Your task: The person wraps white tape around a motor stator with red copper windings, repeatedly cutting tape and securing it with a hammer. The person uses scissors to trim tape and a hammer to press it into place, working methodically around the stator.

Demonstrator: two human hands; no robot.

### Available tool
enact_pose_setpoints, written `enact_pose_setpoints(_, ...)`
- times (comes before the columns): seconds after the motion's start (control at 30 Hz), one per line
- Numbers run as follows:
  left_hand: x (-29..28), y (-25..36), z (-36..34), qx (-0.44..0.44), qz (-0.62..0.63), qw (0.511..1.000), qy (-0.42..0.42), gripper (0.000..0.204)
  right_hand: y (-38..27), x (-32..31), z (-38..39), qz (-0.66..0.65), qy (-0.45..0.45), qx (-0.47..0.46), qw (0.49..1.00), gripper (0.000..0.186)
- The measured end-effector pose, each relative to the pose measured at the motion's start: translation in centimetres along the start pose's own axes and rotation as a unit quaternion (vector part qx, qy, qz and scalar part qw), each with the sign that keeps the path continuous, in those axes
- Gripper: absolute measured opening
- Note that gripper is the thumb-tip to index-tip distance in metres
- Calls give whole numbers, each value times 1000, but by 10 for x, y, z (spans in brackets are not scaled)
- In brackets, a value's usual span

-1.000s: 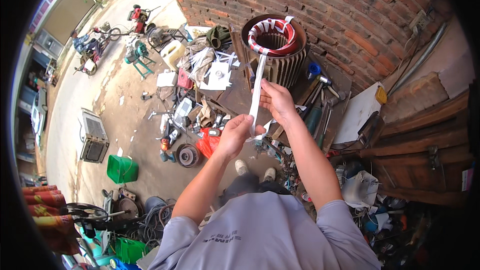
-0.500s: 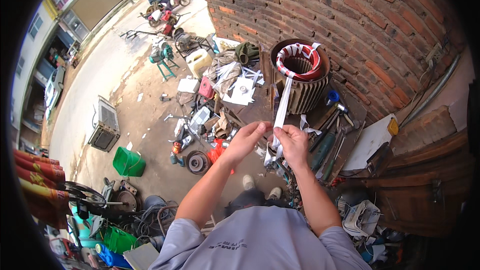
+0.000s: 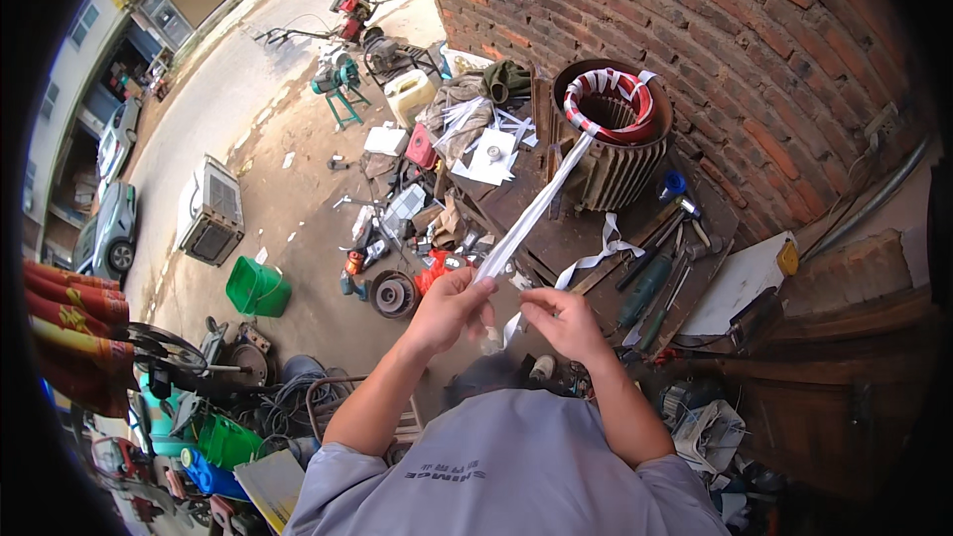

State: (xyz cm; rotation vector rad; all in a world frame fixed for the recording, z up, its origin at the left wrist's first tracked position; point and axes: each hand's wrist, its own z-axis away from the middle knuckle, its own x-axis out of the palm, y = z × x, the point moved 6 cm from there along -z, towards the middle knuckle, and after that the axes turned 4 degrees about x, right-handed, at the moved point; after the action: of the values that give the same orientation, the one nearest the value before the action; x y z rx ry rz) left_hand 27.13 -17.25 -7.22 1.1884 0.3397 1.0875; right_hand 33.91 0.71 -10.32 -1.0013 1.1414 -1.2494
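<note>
A long white cloth tape (image 3: 541, 203) runs taut from the red coil winding (image 3: 584, 123), which is partly bound with white wraps, down to my left hand (image 3: 455, 310). My left hand is closed around that tape. The winding ring sits in the top of a rusty finned motor housing (image 3: 620, 179) on a dark workbench. Beside it, my right hand (image 3: 566, 323) has bent fingers drawn together at the tape's loose tail; the exact grip is partly hidden. The tail curls below my hands and back onto the bench.
Hand tools (image 3: 650, 293) and a blue tape roll (image 3: 673, 184) lie right of the housing, near a brick wall (image 3: 596, 0). White paper pieces (image 3: 491, 154) lie to its left. On the ground are a round metal part (image 3: 394, 294), a green bucket (image 3: 258, 287) and scattered parts.
My left hand has moved down and left, drawing the tape into a longer slant. My right hand has moved lower, off the taut stretch. The view has shifted slightly, and a motorbike rider has left it.
</note>
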Motion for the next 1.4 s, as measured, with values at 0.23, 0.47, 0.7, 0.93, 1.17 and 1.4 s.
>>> enact_pose_setpoints(0.23,0,-9,57,159,-122,980,-6,28,-45,-34,-96,-378,-6,35,925,32)
enact_pose_setpoints(0.47,-38,6,81,200,-229,911,280,20,-131,-16,-93,-365,-3,-72,928,19)
enact_pose_setpoints(0.7,-81,31,161,200,81,976,-6,29,-222,-48,-72,-339,4,-190,921,20)
enact_pose_setpoints(0.93,-194,40,231,212,70,974,-23,33,-258,-53,-56,-333,26,-235,913,21)
enact_pose_setpoints(1.17,-295,-69,177,-56,-345,930,116,41,-231,11,-41,-267,52,-171,947,20)
enact_pose_setpoints(1.4,-155,50,121,256,-196,946,19,23,-185,68,-25,-158,74,-82,981,21)
